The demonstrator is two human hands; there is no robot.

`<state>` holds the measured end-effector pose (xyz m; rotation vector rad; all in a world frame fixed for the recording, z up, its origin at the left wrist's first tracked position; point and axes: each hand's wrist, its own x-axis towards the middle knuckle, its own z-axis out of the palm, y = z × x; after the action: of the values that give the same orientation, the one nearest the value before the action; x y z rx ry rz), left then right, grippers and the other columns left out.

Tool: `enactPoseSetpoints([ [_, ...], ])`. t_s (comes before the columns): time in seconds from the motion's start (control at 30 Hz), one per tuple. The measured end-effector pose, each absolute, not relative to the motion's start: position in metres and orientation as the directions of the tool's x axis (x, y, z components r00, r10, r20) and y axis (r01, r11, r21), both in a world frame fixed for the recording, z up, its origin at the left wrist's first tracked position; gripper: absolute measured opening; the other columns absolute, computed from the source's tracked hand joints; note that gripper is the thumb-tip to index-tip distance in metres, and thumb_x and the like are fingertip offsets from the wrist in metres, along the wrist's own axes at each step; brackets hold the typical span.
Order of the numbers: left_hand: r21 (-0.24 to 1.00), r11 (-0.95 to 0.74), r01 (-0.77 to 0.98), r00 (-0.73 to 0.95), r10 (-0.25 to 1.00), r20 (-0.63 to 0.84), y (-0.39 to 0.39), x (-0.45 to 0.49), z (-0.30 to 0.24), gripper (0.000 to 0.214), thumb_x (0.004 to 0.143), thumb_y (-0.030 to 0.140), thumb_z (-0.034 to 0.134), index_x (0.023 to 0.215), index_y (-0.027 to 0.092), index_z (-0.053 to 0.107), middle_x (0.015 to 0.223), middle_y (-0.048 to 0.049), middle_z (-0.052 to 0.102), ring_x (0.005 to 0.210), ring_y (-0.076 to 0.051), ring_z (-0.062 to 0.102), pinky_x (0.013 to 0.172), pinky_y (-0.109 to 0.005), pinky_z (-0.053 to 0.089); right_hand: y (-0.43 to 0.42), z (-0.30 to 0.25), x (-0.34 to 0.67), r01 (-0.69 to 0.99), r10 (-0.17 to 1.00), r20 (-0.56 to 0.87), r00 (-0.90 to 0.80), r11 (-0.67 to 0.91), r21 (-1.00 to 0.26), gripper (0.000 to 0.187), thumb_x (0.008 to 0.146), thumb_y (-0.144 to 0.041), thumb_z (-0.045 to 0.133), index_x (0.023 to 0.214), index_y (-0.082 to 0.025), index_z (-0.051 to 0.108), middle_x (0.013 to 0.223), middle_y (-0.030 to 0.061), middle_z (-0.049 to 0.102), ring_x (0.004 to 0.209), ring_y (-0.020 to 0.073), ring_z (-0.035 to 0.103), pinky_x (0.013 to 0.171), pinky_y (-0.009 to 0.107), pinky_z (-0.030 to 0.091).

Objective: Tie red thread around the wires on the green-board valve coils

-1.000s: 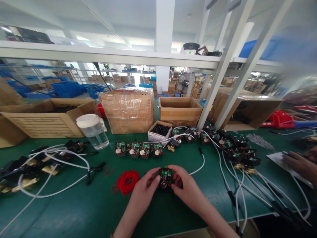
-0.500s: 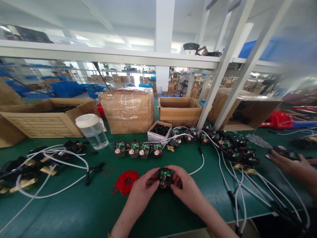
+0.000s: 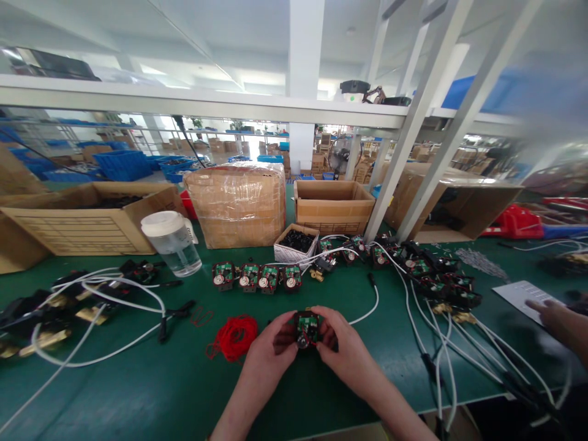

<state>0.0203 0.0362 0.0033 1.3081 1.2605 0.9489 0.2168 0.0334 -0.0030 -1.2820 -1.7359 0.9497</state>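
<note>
Between my two hands is a small black unit with a green circuit board (image 3: 307, 327), its board side facing me. My left hand (image 3: 271, 343) grips its left side, thumb at the lower corner. Closed on the opposite side is my right hand (image 3: 340, 343), with the fingertips partly hidden behind the unit. A bundle of red wire (image 3: 235, 338) lies left of my left hand. Farther back stands a row of similar circuit-board units (image 3: 248, 278). From behind my right hand a white cable (image 3: 374, 306) curves up to a black connector.
Black units with white cables (image 3: 452, 288) crowd the right, near a co-worker's hand (image 3: 558, 318) on a white sheet (image 3: 519, 297). More cabled brass-fitted units (image 3: 55, 306) lie left, near a water jug (image 3: 172, 245). Cardboard boxes (image 3: 236, 208) and a small box of black parts (image 3: 296, 242) stand behind.
My hands and the unit stay almost in place. At the right, the co-worker's hand has moved down, the black unit it held is gone from there, and the white sheet now shows.
</note>
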Motion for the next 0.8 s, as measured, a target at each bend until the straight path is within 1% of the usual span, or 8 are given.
enactPoseSetpoints([
  [0.13, 0.986, 0.094, 0.139, 0.117, 0.987, -0.111, 0.034, 0.024, 0.003, 0.057, 0.067, 0.023, 0.067, 0.124, 0.019, 0.060, 0.103, -0.0073, 0.076, 0.094, -0.024, 0.073, 0.088, -0.038, 0.059, 0.030, -0.003, 0.214, 0.405, 0.972, 0.137, -0.192, 0.206, -0.891, 0.069, 0.071, 0.001, 0.057, 0.134, -0.027, 0.052, 0.101, 0.0011, 0.057, 0.079, 0.0153, 0.061, 0.071, 0.028, 0.054],
  [0.27, 0.985, 0.080, 0.153, 0.089, 0.992, -0.095, 0.031, 0.029, 0.004, 0.057, 0.067, 0.022, 0.067, 0.123, 0.017, 0.058, 0.101, -0.0079, 0.075, 0.093, -0.024, 0.073, 0.086, -0.039, 0.059, 0.029, -0.003, 0.210, 0.413, 0.976, 0.151, -0.159, 0.204, -0.888, 0.071, 0.069, 0.002, 0.056, 0.134, -0.027, 0.051, 0.111, 0.0035, 0.057, 0.084, 0.0163, 0.061, 0.073, 0.029, 0.054],
  [0.47, 0.977, 0.079, 0.199, 0.017, 0.996, -0.084, 0.031, 0.040, 0.002, 0.058, 0.065, 0.020, 0.067, 0.122, 0.018, 0.057, 0.101, -0.0078, 0.074, 0.089, -0.024, 0.073, 0.079, -0.036, 0.059, 0.028, -0.009, 0.203, 0.432, 0.977, 0.174, -0.124, 0.211, -0.877, 0.071, 0.069, 0.002, 0.058, 0.134, -0.027, 0.051, 0.125, 0.0062, 0.054, 0.103, 0.0207, 0.062, 0.090, 0.034, 0.054],
  [0.53, 0.975, 0.089, 0.205, 0.013, 0.996, -0.093, 0.031, 0.039, 0.000, 0.061, 0.065, 0.020, 0.067, 0.124, 0.018, 0.056, 0.102, -0.0075, 0.073, 0.090, -0.024, 0.072, 0.080, -0.036, 0.058, 0.026, -0.008, 0.205, 0.433, 0.981, 0.144, -0.131, 0.187, -0.882, 0.072, 0.070, 0.000, 0.059, 0.135, -0.027, 0.049, 0.123, 0.0062, 0.055, 0.097, 0.0197, 0.063, 0.087, 0.034, 0.055],
  [0.63, 0.979, 0.105, 0.175, 0.050, 0.992, -0.115, 0.031, 0.033, -0.002, 0.078, 0.063, 0.018, 0.069, 0.137, 0.018, 0.048, 0.109, -0.0086, 0.070, 0.092, -0.023, 0.071, 0.083, -0.037, 0.059, 0.026, 0.003, 0.219, 0.400, 0.976, 0.062, -0.210, 0.144, -0.905, 0.077, 0.072, -0.005, 0.065, 0.142, -0.029, 0.044, 0.112, 0.0040, 0.058, 0.078, 0.0159, 0.063, 0.073, 0.032, 0.057],
  [0.7, 0.978, 0.089, 0.186, 0.071, 0.992, -0.104, 0.030, 0.027, 0.000, 0.087, 0.062, 0.016, 0.069, 0.145, 0.020, 0.042, 0.116, -0.0091, 0.066, 0.091, -0.023, 0.070, 0.084, -0.039, 0.059, 0.038, 0.019, 0.234, 0.391, 0.973, 0.069, -0.222, 0.153, -0.908, 0.070, 0.078, -0.014, 0.067, 0.143, -0.027, 0.043, 0.102, 0.0018, 0.059, 0.072, 0.0144, 0.062, 0.067, 0.029, 0.055],
  [0.77, 0.971, 0.047, 0.236, 0.081, 0.994, -0.067, 0.029, 0.023, 0.003, 0.089, 0.063, 0.014, 0.068, 0.147, 0.026, 0.042, 0.121, -0.0079, 0.062, 0.093, -0.022, 0.068, 0.089, -0.040, 0.058, 0.061, 0.038, 0.246, 0.474, 0.970, 0.180, -0.164, 0.237, -0.848, 0.049, 0.087, -0.022, 0.062, 0.135, -0.023, 0.050, 0.091, 0.0001, 0.061, 0.072, 0.0146, 0.062, 0.066, 0.028, 0.054],
  [0.8, 0.965, 0.026, 0.261, 0.090, 0.995, -0.052, 0.029, 0.023, 0.004, 0.089, 0.063, 0.013, 0.068, 0.147, 0.028, 0.043, 0.124, -0.0070, 0.061, 0.096, -0.022, 0.068, 0.092, -0.041, 0.056, 0.078, 0.048, 0.249, 0.549, 0.957, 0.253, -0.139, 0.287, -0.785, 0.038, 0.091, -0.024, 0.059, 0.129, -0.020, 0.053, 0.086, -0.0002, 0.061, 0.072, 0.0149, 0.062, 0.066, 0.028, 0.053],
])
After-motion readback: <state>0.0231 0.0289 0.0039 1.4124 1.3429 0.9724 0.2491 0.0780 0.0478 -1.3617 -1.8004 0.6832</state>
